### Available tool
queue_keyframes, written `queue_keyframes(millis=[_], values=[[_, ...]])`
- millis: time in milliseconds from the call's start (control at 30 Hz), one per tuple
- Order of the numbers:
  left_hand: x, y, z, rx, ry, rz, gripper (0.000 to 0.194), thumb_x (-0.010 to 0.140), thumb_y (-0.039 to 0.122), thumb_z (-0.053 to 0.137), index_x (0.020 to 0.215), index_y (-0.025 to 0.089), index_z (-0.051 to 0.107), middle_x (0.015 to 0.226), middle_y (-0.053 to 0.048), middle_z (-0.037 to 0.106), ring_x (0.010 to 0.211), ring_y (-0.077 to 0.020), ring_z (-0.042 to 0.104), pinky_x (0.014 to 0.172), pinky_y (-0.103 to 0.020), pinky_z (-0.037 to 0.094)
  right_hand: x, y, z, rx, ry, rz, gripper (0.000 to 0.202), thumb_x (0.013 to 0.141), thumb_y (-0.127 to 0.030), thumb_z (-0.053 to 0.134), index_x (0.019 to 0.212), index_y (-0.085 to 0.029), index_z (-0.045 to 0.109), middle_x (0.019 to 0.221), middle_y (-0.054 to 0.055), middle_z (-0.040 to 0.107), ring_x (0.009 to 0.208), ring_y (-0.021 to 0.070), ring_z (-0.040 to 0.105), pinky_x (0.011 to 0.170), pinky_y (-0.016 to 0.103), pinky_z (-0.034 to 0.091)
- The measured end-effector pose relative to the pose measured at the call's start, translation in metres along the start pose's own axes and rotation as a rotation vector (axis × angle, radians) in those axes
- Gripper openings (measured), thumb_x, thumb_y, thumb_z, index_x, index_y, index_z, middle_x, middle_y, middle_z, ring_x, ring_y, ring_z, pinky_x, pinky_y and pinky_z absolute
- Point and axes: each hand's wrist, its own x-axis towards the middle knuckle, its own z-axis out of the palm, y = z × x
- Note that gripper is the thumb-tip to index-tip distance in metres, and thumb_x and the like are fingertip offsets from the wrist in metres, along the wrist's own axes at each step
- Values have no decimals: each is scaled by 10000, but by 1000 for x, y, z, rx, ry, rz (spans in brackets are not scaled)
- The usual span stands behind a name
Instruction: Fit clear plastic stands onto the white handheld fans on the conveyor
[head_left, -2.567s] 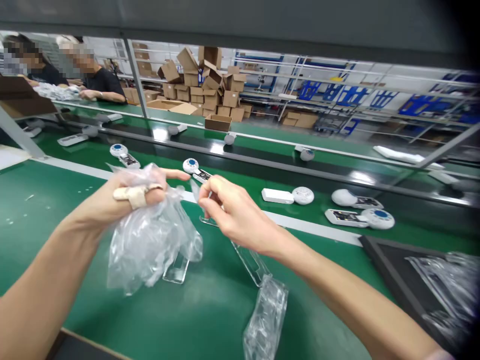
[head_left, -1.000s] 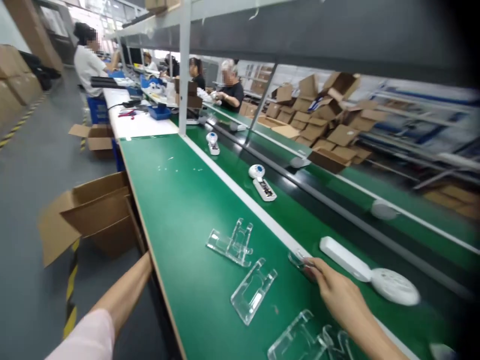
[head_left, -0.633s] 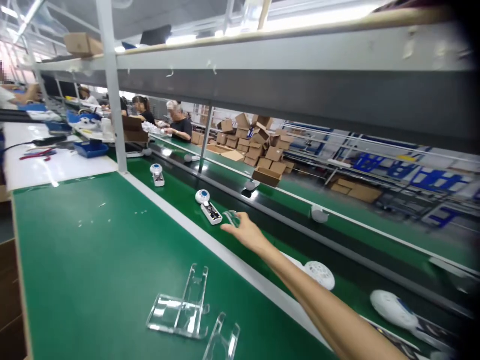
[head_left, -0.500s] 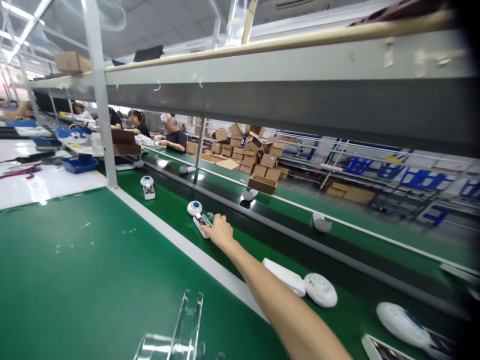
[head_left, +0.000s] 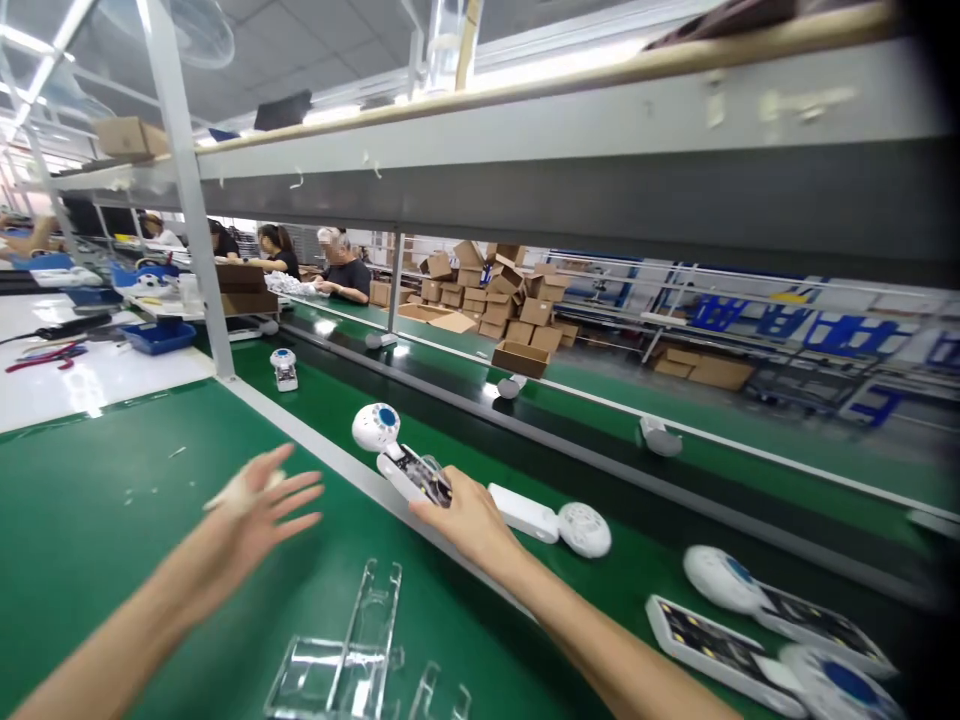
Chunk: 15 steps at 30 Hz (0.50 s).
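Observation:
A white device with a round head, a blue disc and an open handle showing dark circuitry [head_left: 401, 466] is raised off the belt. My right hand [head_left: 469, 510] grips the lower end of its handle. Over the green bench top my left hand [head_left: 259, 505] is empty, its fingers spread toward the device. Below it on the bench lie clear plastic holders [head_left: 352, 655]. To the right of my right hand, a similar white device [head_left: 555, 520] rests face down on the belt. Further right are two more with exposed circuitry, one of them a white unit [head_left: 720, 645].
A metal post [head_left: 187, 190] rises at the bench edge, and a long shelf [head_left: 525, 190] runs overhead. Another device [head_left: 284, 369] sits further up the belt. A blue tray [head_left: 159, 336] stands on the white table at left. Co-workers [head_left: 341, 270] sit beyond.
My right hand has lifted the device from the belt and brought it nearer, toward the bench. My left hand has come into view, open. The devices on the belt have shifted in view.

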Motion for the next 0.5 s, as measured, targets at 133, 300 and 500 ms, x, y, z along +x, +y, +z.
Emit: queue_keyframes(millis=[133,300,500], values=[[12,-27,87,-163,-76,-23,423,643,408,790,933,172,591,863,-76,658,816,-243,652,718,-369,544,-67,11,-21,-21,38,-60,387,763,-423,640,1057,-180,574,1048,77,624,908,245,609,749,322,414],[6,-48,143,-162,-179,4,425,662,368,767,984,169,576,876,-55,652,793,-213,642,654,-308,523,-99,31,-44,48,213,75,590,896,-459,463,1432,-267,308,1299,96,489,1101,275,557,888,382,420],[-13,-60,163,-111,-309,-22,522,654,345,770,1110,205,557,932,-40,638,816,-188,620,717,-293,504,-100,27,-37,-9,335,22,486,926,-454,412,1395,-328,401,1058,78,516,950,268,596,769,388,486]])
